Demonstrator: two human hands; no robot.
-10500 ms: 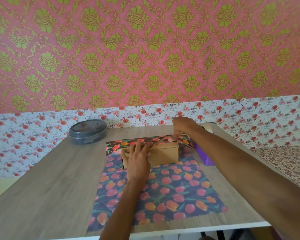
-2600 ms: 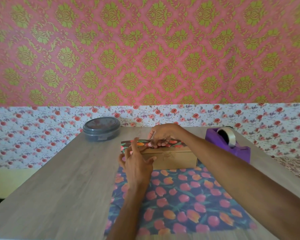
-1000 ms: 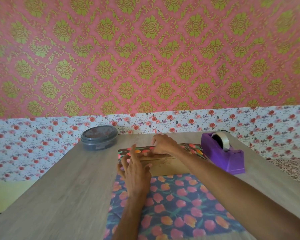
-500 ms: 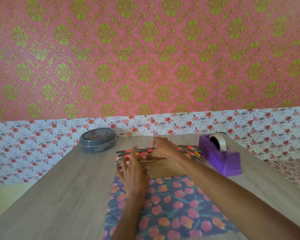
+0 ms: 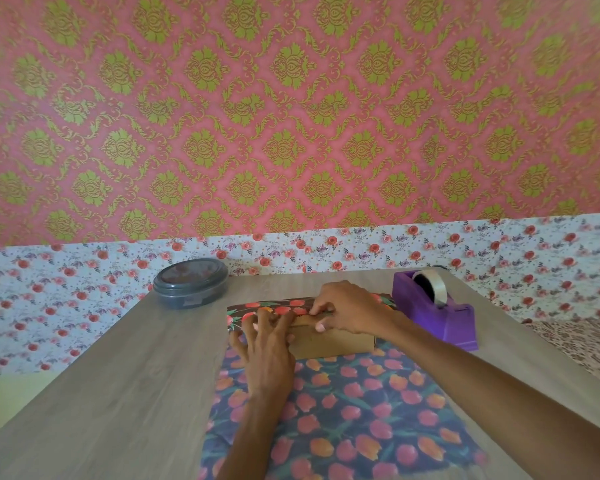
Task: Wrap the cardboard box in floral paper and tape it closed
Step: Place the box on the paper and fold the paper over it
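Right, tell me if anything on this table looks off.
Nothing spilled or damaged. The floral paper shows a small fold by its near-left edge; the cardboard box, tape dispenser and round lidded container sit upright.

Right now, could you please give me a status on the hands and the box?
Left hand flat, pressing floral paper onto cardboard box. Right hand pinching paper edge on top. Box front bare. Tape dispenser at right, clear.

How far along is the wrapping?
Done: the far edge of the dark tulip-print floral paper is folded over the brown cardboard box. In hand: the left hand presses that flap; the right hand pinches it at the box's top edge. Left: the near half lies flat, box front bare, purple tape dispenser idle.
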